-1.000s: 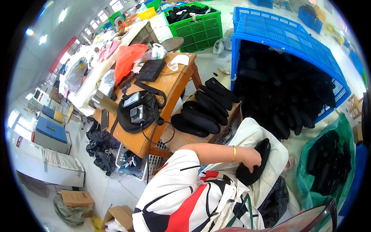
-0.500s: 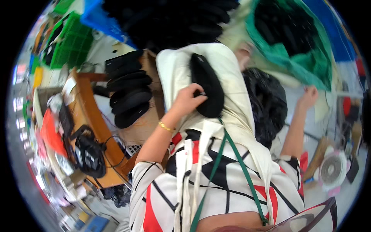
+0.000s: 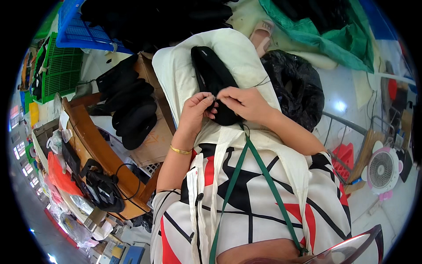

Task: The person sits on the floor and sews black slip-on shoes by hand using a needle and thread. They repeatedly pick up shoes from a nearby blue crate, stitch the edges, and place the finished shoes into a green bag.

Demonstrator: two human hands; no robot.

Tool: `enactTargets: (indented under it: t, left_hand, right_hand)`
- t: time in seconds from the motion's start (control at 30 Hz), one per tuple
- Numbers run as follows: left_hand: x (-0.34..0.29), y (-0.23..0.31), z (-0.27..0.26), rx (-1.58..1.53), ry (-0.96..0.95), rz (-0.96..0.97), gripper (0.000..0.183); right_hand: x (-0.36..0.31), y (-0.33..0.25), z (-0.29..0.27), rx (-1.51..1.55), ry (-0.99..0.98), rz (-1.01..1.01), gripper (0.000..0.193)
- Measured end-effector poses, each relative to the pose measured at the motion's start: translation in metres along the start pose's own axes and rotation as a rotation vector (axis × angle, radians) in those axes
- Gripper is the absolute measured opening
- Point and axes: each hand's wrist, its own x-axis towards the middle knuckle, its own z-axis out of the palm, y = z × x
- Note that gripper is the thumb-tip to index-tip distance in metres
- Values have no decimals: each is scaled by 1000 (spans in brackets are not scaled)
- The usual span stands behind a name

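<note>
A black fabric shoe (image 3: 215, 66) lies on a thick white cushion (image 3: 169, 66) across my lap, its opening facing up. My left hand (image 3: 198, 109) grips the shoe's near left edge, thumb and fingers pinched together. Right beside it, my right hand (image 3: 248, 103) comes in over the shoe with thumb and forefinger closed. The fingertips of both hands nearly meet over the edge, at something too small to name. A thin dark strand crosses the cushion just above my right hand.
Several black shoes (image 3: 134, 103) are stacked on cardboard to the left, beside a wooden table (image 3: 94, 141). A blue crate (image 3: 81, 33) and a heap of black items stand ahead. On the right are a black plastic bag (image 3: 296, 83), a green sack (image 3: 347, 48) and a fan (image 3: 382, 169).
My right hand has come in from the far right to the shoe, meeting my left hand. The left hand still holds the shoe's edge. The whole view has shifted a little.
</note>
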Motion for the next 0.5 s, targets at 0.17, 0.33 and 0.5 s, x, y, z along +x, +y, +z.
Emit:
enactTargets:
  t: [0.17, 0.33, 0.5]
  left_hand:
    - [3, -3, -5, -124, 19, -39, 14]
    - [4, -9, 1, -208, 56, -26, 14]
    - [2, -9, 5, -228, 66, 6, 14]
  right_hand:
    - [12, -6, 0, -53, 11, 70, 14]
    - [-4, -9, -1, -111, -63, 103, 15]
    - [-3, -7, 1, -139, -58, 97, 15]
